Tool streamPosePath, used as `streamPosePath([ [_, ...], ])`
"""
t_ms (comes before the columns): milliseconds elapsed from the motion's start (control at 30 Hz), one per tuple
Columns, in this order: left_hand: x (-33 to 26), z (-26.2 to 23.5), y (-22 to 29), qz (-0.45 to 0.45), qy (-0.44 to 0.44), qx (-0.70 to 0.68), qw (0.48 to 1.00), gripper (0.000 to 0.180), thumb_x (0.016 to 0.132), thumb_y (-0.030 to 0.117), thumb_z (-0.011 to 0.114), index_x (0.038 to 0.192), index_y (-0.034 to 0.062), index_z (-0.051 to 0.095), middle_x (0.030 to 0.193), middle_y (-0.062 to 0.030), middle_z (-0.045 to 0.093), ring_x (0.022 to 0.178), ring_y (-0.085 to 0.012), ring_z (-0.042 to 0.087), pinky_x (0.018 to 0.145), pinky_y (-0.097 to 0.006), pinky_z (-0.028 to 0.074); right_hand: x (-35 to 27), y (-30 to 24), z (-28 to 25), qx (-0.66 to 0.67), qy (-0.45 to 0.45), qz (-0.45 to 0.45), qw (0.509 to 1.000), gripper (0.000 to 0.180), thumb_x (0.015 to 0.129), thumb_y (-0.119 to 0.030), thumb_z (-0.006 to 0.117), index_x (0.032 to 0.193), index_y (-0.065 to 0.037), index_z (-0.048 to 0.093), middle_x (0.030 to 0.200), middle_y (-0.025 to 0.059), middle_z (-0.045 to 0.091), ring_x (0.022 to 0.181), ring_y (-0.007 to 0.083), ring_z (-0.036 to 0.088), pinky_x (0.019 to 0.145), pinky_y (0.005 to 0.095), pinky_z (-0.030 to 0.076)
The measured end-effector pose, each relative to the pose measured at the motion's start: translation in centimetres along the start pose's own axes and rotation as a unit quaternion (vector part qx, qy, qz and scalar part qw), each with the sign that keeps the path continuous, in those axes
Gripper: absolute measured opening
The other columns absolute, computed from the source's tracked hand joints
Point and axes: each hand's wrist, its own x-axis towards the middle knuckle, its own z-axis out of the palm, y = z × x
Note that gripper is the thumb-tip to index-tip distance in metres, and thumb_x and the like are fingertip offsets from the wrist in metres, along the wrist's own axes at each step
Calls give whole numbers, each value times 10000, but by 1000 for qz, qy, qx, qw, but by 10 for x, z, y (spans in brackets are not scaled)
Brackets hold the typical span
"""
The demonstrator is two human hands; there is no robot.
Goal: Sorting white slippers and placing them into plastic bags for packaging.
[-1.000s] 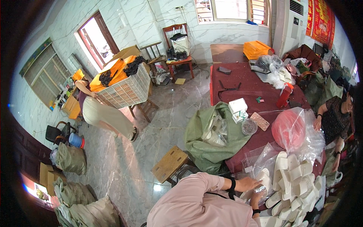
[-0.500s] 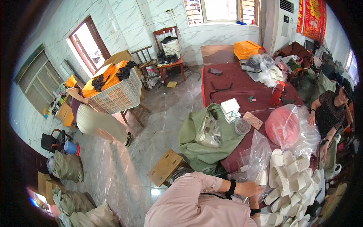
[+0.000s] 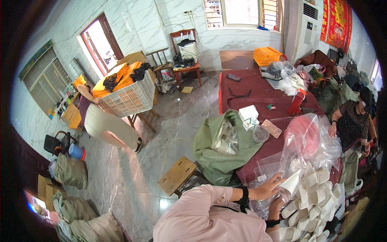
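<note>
A white slipper (image 3: 291,182) is tilted up between my hands, with clear plastic bag film (image 3: 262,205) around and beneath it. My left hand (image 3: 269,188) has its fingers pressed along the slipper's near-left side; its thumb is partly hidden. Lower and nearer, my right hand (image 3: 275,206) is closed at the slipper's lower end, where the film and the hand itself hide the exact grip. Just right of my hands lies a heap of white slippers (image 3: 316,193). A large clear bag holding something pink (image 3: 302,137) stands behind the heap.
The dark red table (image 3: 242,86) carries a phone in a patterned case (image 3: 271,128), small white boxes (image 3: 248,113) and a red bottle (image 3: 296,101). A green sack (image 3: 201,141) and wooden stool (image 3: 176,176) stand left. One person (image 3: 352,121) sits right; another (image 3: 107,125) stands by a crate (image 3: 131,99).
The slipper between my hands has risen and moved right, its white end now showing. My left hand has shifted up, its fingers more stretched. The seated person's far-right arm has moved.
</note>
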Motion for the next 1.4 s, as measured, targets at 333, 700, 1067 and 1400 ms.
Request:
streamPosePath([
  [333, -34, -7, 12, 32, -13, 179, 983, 589, 815, -2, 457, 1325, 251, 305, 1401, -195, 70, 1257, -342, 228, 969, -333, 312, -25, 41, -2, 84, 113, 61, 988, 313, 873, -202, 442, 1101, 7, 483, 1101, 104, 498, 983, 221, 485, 833, 331, 392],
  [700, -61, -4, -9, -167, 13, -73, 983, 505, 856, 5, 389, 1321, 184, 301, 1263, -157, 416, 1074, -218, 488, 874, -278, 376, -17, 22, 26, 17, 69, 157, 985, 364, 853, -126, 458, 1191, 3, 414, 1108, 93, 483, 978, 186, 476, 821, 310, 412],
  [1067, -38, -55, -31, -59, 104, 11, 993, 316, 866, 106, 431, 1173, 53, 488, 1151, -119, 487, 1072, -248, 450, 936, -321, 331, -14, -17, 62, -203, 14, 133, 970, 215, 817, -90, 410, 961, 40, 504, 939, 160, 531, 821, 228, 495, 713, 336, 406],
  [1400, 16, -128, -72, -106, 36, 49, 992, 286, 884, 156, 429, 1113, 14, 527, 1085, -152, 545, 1022, -244, 495, 897, -313, 354, -6, 1, 90, -79, -11, 0, 997, 259, 821, -68, 461, 1072, -18, 503, 919, 27, 546, 806, 112, 519, 673, 247, 433],
])
